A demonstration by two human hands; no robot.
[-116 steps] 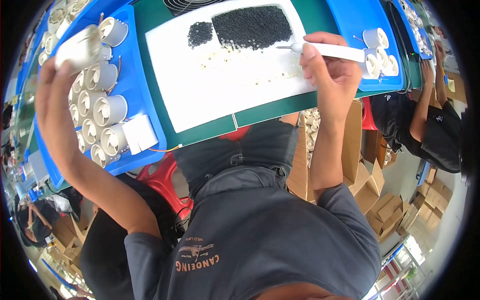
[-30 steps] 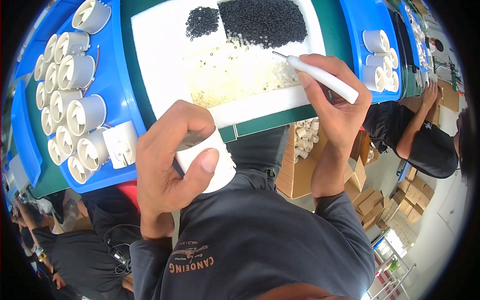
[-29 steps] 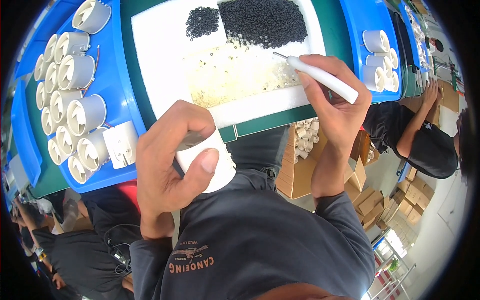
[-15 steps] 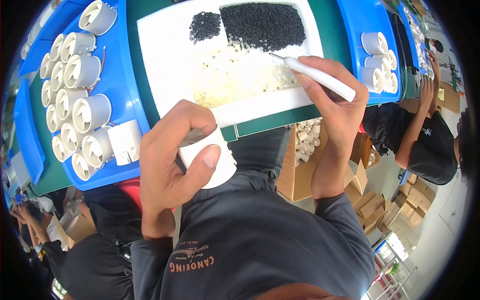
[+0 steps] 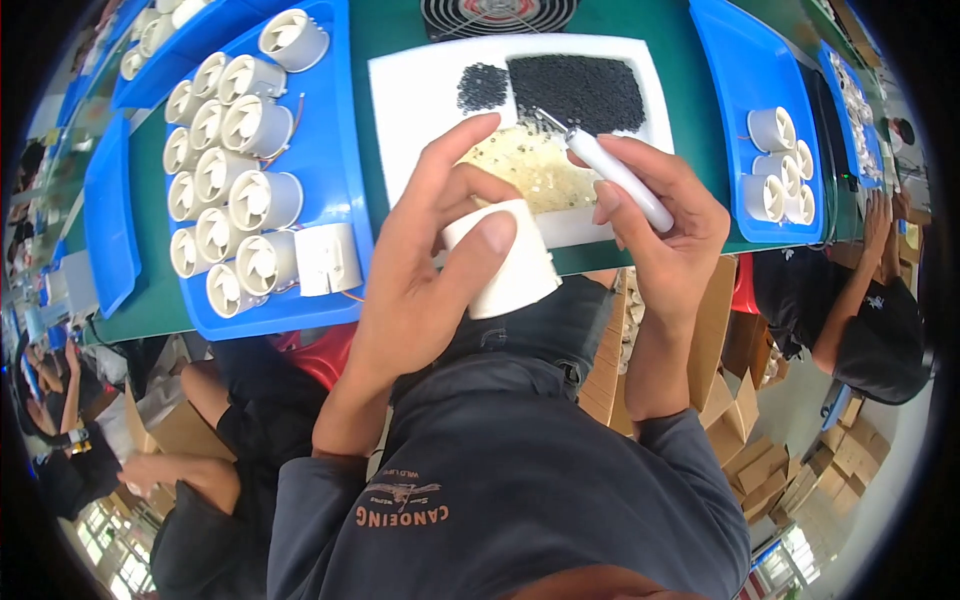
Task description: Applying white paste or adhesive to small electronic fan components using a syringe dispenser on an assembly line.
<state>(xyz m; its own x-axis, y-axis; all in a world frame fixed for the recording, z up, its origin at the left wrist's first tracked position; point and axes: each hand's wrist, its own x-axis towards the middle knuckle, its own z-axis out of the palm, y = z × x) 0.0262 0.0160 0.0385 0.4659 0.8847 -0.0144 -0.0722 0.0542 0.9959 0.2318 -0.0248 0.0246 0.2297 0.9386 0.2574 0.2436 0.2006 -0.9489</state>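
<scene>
My left hand [image 5: 410, 255] is closed around a white plastic cylinder [image 5: 515, 275], thumb across its outside and index finger stretched out past it. The cylinder is tilted in front of the foam tray, and its inside is hidden. In my right hand [image 5: 670, 215] is a white pen-shaped tool [image 5: 622, 182], pinched between thumb and fingers. Its thin metal tip points up and left, over the near edge of a heap of small black rings [image 5: 580, 88]. That heap lies in a white foam tray [image 5: 425, 85], beside a smaller pile of black rings [image 5: 483, 88] and a yellowish patch.
A blue tray [image 5: 335, 120] on the left holds several white fan units [image 5: 265, 200]. Another blue tray [image 5: 725, 65] with fewer units [image 5: 772, 128] stands right. A round fan grille [image 5: 500, 12] sits behind the foam. Co-workers sit on both sides; cardboard boxes [image 5: 745, 455] stand below right.
The view has shifted, bringing the fan grille in. My left hand has carried the cylinder closer to the foam tray and stretched out its index finger. My right hand still holds the tool near the rings.
</scene>
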